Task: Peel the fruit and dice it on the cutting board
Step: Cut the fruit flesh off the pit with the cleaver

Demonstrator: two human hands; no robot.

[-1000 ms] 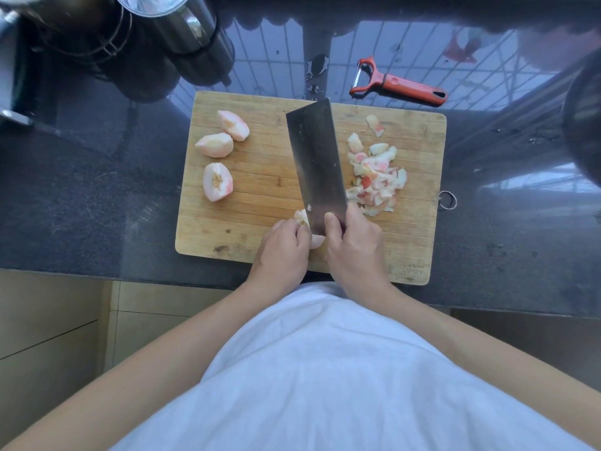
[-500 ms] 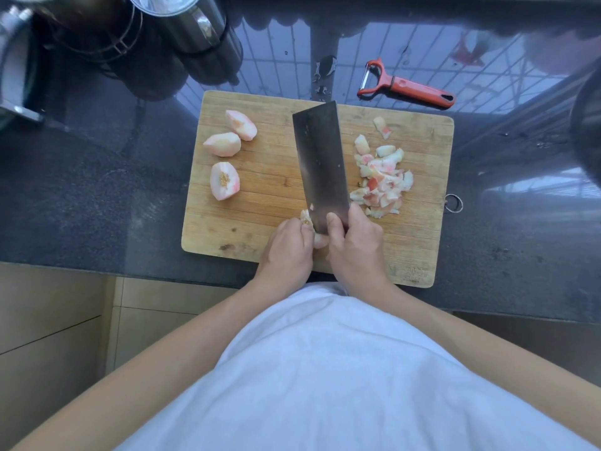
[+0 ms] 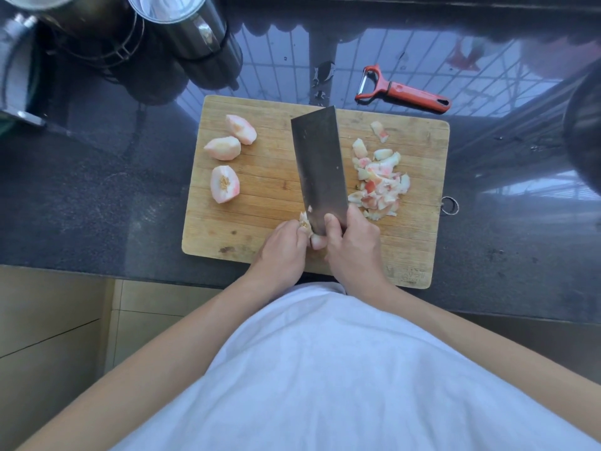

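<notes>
From the head camera, the right hand [image 3: 353,245] is wrapped around the cleaver [image 3: 320,167], its blade standing over the cutting board [image 3: 266,196] on the dark desk [image 3: 97,206]; the left hand [image 3: 283,252] pinches a small fruit piece [image 3: 305,222] against the blade's left side; three peeled wedges [image 3: 224,183] lie at the board's left, a diced heap [image 3: 380,183] at its right; a red peeler [image 3: 403,91] lies on the desk beyond the board.

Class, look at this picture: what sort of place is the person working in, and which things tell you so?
Most likely a home kitchen. A wooden cutting board with peeled fruit pieces lies on a dark polished stone counter, a red-handled peeler lies behind it, and shiny metal pots stand at the back.
</notes>
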